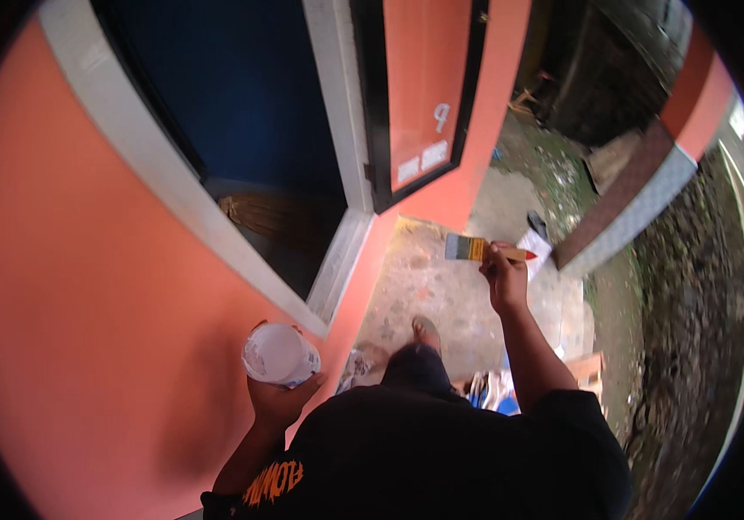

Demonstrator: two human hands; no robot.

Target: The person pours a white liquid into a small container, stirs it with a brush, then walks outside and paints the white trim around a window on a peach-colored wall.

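Note:
My left hand [278, 400] grips a small white plastic cup [278, 354] from below, close to the orange wall [86, 303]. My right hand [503, 276] is raised over the ground and holds a flat paintbrush [476, 250] by its red and yellow handle. The brush's metal band and dark bristles point left, toward the orange wall corner. The brush touches nothing. White paint fills the cup or coats its inside; I cannot tell which.
A window opening [242, 113] with a white frame [172, 199] is set in the wall. An open shutter [424, 87] with a black edge hangs to its right. Below lie a concrete path [441, 286], my foot [425, 329], scattered litter and a low tiled wall [640, 208].

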